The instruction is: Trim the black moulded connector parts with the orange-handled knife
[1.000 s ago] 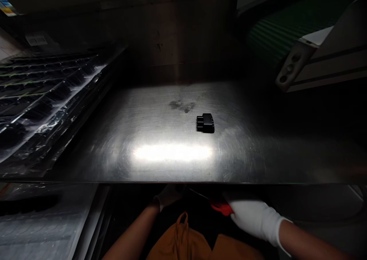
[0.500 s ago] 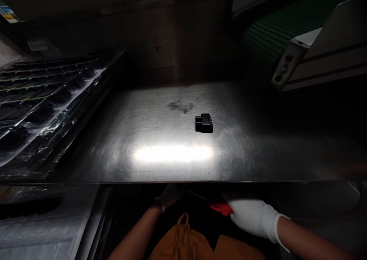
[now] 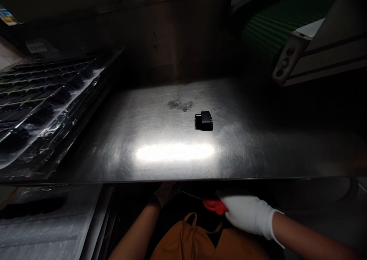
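My right hand (image 3: 243, 212), in a white glove, is below the front edge of the metal table. Its fingers are wrapped round a red-handled tool (image 3: 215, 205). A thin pale strip runs from the tool leftward into the dark, and I cannot make out its exact kind. My left hand (image 3: 166, 193), also gloved, is partly under the table edge to the left of that strip; shadow hides its fingers. On the tabletop lies a small black plastic part (image 3: 205, 121) with several prongs pointing left, apart from both hands.
Black moulded trays (image 3: 43, 103) in clear plastic are stacked on the left of the metal table (image 3: 149, 118). Below them are more clear plastic sheets or trays (image 3: 43, 233). A green conveyor belt (image 3: 266, 34) with a metal side frame (image 3: 321, 61) juts in at upper right.
My right hand and the red-handled tool have shifted slightly left. My left hand has moved a little further under the table edge. The black part has stayed on the table.
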A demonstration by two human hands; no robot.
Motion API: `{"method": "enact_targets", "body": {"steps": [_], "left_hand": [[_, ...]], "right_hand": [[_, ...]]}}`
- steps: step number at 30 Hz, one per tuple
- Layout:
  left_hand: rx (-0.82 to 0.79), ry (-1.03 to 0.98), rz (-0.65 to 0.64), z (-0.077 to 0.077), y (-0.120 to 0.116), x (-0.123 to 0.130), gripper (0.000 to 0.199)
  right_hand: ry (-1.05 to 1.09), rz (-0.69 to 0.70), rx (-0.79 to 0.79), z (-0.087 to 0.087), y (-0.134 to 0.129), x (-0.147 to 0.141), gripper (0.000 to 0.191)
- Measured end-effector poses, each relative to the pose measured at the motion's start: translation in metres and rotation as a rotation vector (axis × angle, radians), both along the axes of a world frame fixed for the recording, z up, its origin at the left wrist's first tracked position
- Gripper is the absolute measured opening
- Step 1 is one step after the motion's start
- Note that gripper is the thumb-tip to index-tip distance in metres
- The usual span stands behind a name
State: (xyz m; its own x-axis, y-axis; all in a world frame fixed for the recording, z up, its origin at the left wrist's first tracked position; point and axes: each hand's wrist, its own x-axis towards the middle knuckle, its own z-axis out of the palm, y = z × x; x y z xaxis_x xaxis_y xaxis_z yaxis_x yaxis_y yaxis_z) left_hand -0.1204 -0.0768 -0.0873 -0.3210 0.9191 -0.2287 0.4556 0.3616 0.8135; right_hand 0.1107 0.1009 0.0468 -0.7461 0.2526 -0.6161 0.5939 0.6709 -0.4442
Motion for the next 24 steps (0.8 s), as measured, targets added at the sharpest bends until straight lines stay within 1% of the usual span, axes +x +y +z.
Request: {"method": "enact_targets", "body": {"steps": [2,3,7,10,14,16,18,19,21,23,24], "left_hand": [[-0.006,0.102,-0.080,-0.001,-0.001,0.000,0.035],[-0.024,0.125,-0.094,-0.001,-0.002,0.000,0.034],[-0.069,0.203,-0.075,-0.006,-0.003,0.000,0.029],[-0.089,0.233,-0.067,-0.010,-0.004,-0.002,0.026],[-0.108,0.188,0.005,-0.011,-0.003,-0.002,0.022],[-0.090,0.151,0.070,-0.007,-0.001,0.000,0.022],[-0.063,0.125,0.118,-0.003,0.001,0.002,0.024],[-0.051,0.115,0.122,0.000,0.002,0.003,0.025],[-0.029,0.095,0.076,0.004,0.003,0.005,0.026],[-0.011,0.084,0.032,0.006,0.002,0.007,0.025],[0.000,0.085,0.040,0.007,0.001,0.007,0.025]], "right_hand": [[0.010,0.036,0.046,-0.002,-0.001,-0.001,0.038],[0.015,0.048,0.066,-0.003,-0.001,-0.001,0.038],[0.032,0.051,0.074,-0.005,-0.003,-0.002,0.039],[0.038,0.074,0.127,-0.004,-0.006,-0.005,0.040],[0.005,0.149,0.159,-0.001,-0.011,-0.011,0.043],[-0.003,0.159,0.196,-0.001,-0.013,-0.013,0.044],[-0.035,0.172,0.183,-0.002,-0.013,-0.013,0.043],[-0.054,0.176,0.155,-0.003,-0.012,-0.012,0.043],[-0.071,0.160,0.094,-0.006,-0.010,-0.009,0.042],[-0.023,0.122,0.082,-0.009,-0.005,-0.006,0.041],[0.014,0.095,0.090,-0.010,-0.003,-0.005,0.040]]}}
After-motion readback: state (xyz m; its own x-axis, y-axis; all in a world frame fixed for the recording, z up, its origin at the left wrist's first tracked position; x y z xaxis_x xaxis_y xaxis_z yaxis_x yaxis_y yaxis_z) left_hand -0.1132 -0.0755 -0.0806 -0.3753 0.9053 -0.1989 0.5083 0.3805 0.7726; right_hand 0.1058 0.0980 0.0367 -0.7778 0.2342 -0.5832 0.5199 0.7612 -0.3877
